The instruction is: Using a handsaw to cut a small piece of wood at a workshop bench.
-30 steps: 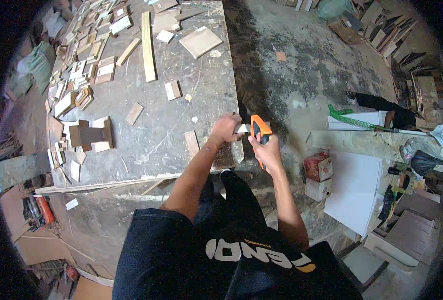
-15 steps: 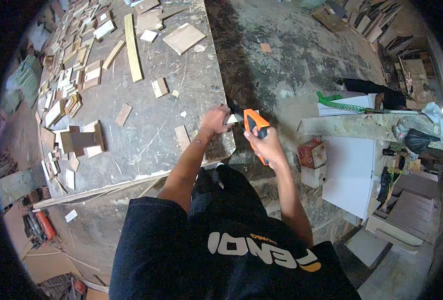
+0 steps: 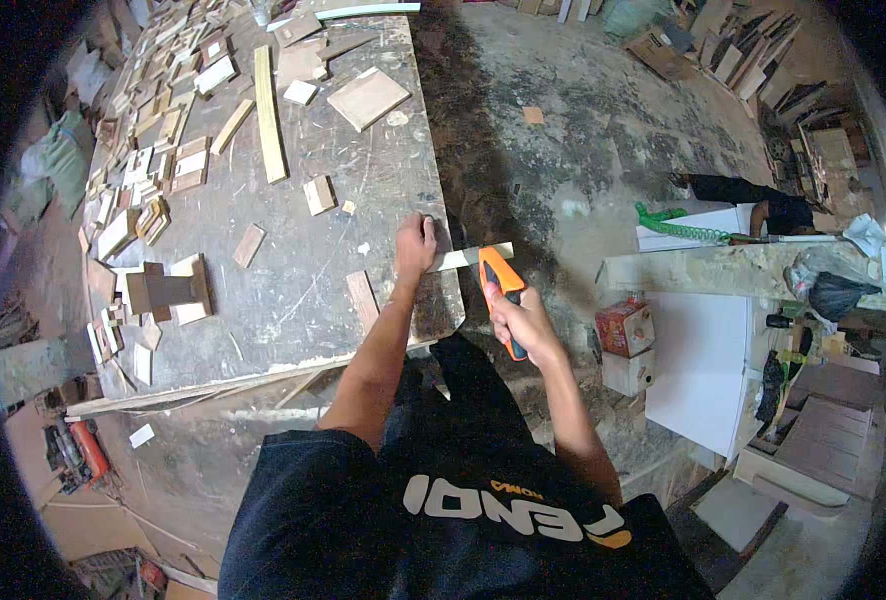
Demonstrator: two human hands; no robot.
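Observation:
My left hand (image 3: 415, 243) presses a thin pale wood strip (image 3: 475, 256) flat against the right edge of the worn grey workbench (image 3: 303, 290). The strip's far end sticks out past the bench edge. My right hand (image 3: 519, 320) is closed around the orange and black handle of a hand saw (image 3: 499, 283), whose front end meets the overhanging strip from the near side. The saw's blade is barely visible. A short brown wood block (image 3: 363, 300) lies on the bench just left of my left forearm.
Several offcuts, blocks and a long slat (image 3: 268, 113) cover the bench's left and far parts. A square board (image 3: 368, 97) lies at the far end. On the dusty floor to the right stand a white panel (image 3: 698, 365), a red box (image 3: 625, 327) and a green hose (image 3: 678, 225).
The saw handle and my right hand have shifted slightly along the strip between frames, a back-and-forth stroke. My left hand stays pressed on the strip at the bench edge.

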